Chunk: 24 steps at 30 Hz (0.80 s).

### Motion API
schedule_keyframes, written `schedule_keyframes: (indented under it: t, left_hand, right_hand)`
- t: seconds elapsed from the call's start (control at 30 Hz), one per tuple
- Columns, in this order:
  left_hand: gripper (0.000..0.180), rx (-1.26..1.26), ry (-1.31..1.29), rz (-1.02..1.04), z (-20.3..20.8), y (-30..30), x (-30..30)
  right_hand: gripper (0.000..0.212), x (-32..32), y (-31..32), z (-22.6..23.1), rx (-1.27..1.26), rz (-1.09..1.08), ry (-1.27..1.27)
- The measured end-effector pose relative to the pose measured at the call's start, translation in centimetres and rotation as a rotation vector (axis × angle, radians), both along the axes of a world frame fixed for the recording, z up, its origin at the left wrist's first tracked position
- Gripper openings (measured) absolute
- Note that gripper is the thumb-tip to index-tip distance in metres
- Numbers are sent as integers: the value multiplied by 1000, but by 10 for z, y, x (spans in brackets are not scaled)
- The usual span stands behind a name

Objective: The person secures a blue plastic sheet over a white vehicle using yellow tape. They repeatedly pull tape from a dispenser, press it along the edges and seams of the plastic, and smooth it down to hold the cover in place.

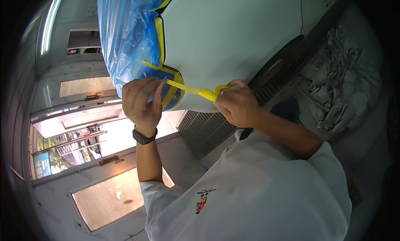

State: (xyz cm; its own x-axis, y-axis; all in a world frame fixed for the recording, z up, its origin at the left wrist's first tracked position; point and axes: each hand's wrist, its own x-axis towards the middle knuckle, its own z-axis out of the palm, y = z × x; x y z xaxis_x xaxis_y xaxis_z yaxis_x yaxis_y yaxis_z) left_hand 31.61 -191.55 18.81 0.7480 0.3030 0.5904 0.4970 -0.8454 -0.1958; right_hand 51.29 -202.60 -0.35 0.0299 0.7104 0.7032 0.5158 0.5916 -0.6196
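Observation:
My right hand grips a roll of yellow masking tape, its fingers curled round the ring. From the roll a strip of yellow tape stretches left to my left hand, which pinches its free end between thumb and fingers. Both hands are at the corner of a pale car body panel. Just behind the strip, a dark blue patch at that corner is edged and crossed with yellow tape. Blue plastic sheeting covers the car's left part, taped along its border.
A dark wheel opening lies to the right of the panel. Floor grating runs beneath the car. Crumpled grey cloth is heaped on the floor at right. On the left, a wall with windowed doors opens onto a bright outdoor area.

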Motion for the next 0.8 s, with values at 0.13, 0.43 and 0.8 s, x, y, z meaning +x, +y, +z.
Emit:
schedule_keyframes:
  t: [0.13,0.43,0.8]
  left_hand:
    - [22,184,208,-135,1,29,-7]
    - [10,601,545,-178,4,63,-20]
    - [16,211,341,-226,11,44,1]
  right_hand:
    - [11,-46,7,-21,-25,-126,107]
    - [8,-91,10,-32,-57,-265,283]
    - [7,-79,12,-29,-12,-339,203]
